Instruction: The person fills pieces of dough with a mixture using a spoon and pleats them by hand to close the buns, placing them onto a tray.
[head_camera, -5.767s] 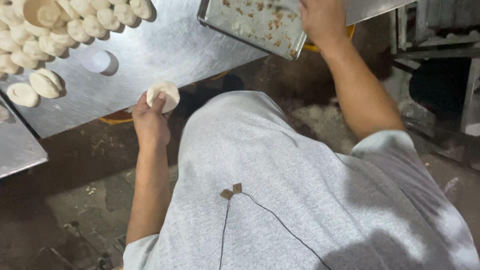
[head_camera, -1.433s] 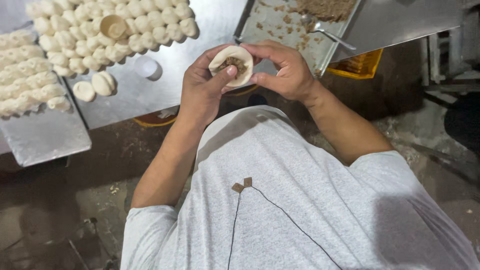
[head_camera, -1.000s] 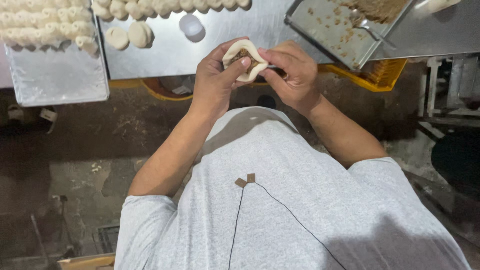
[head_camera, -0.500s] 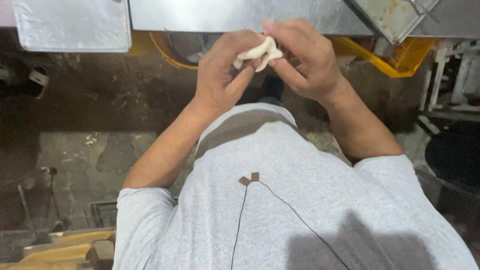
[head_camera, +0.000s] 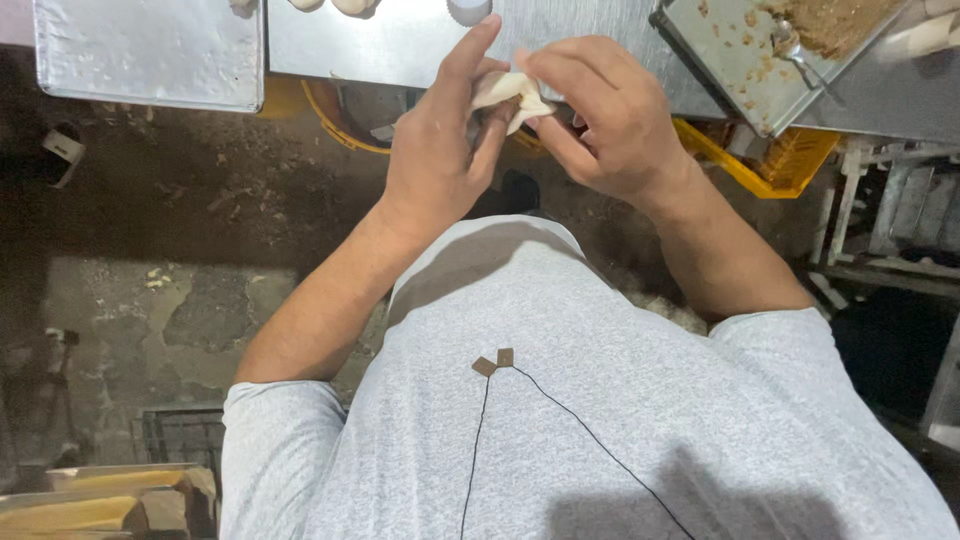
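Both hands are raised in front of my chest, close to the metal table edge (head_camera: 400, 70). My left hand (head_camera: 440, 150) cups a white piece of dough (head_camera: 505, 92), with its index finger stretched upward. My right hand (head_camera: 600, 120) pinches the dough's folded edge from the right side. The dough is gathered into pleats between the fingers, and whatever is inside it is hidden.
A metal tray (head_camera: 740, 60) with brown filling and a spoon (head_camera: 790, 45) lies at the upper right, over a yellow crate (head_camera: 770, 155). Another metal tray (head_camera: 150, 50) sits at the upper left. Pale dough pieces (head_camera: 335, 6) peek in at the top edge. Below is a dirty floor.
Earlier my left hand took a flat dough round from the table; filling went into it. Both hands have folded it shut and keep pinching, while the view has tilted downward.
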